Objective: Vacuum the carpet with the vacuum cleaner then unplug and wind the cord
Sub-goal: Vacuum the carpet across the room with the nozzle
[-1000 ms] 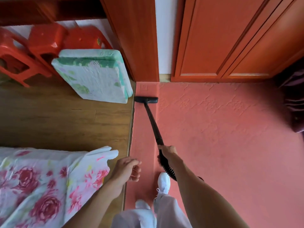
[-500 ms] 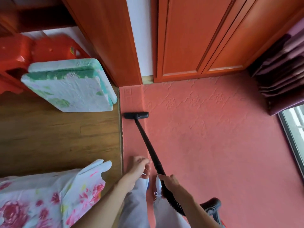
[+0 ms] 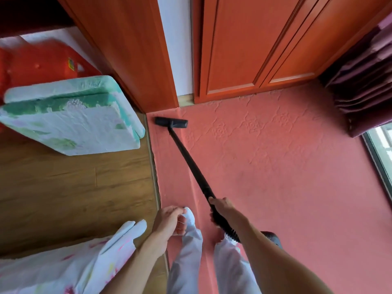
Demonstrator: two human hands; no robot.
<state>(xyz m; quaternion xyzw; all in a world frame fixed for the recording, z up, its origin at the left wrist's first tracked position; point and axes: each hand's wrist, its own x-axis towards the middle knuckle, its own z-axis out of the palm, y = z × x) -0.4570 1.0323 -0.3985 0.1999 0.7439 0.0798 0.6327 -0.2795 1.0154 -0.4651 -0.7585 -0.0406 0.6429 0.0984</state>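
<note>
From the head camera, the right hand (image 3: 222,206) grips a slim black vacuum wand (image 3: 191,164), which slants toward 11 o'clock. Its flat black nozzle (image 3: 171,122) rests on the pink carpet (image 3: 286,177) near the cupboard (image 3: 244,49). The left hand (image 3: 169,221) hangs loosely curled, holding nothing.

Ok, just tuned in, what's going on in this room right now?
A person is vacuuming the pink carpet. Their right hand grips the black wand, and the floor head sits at the carpet's far left corner, close to the wooden cabinet. The left hand hangs loosely curled and holds nothing. The ribbed hose runs back beside the right forearm. No cord or plug is in view.
</note>
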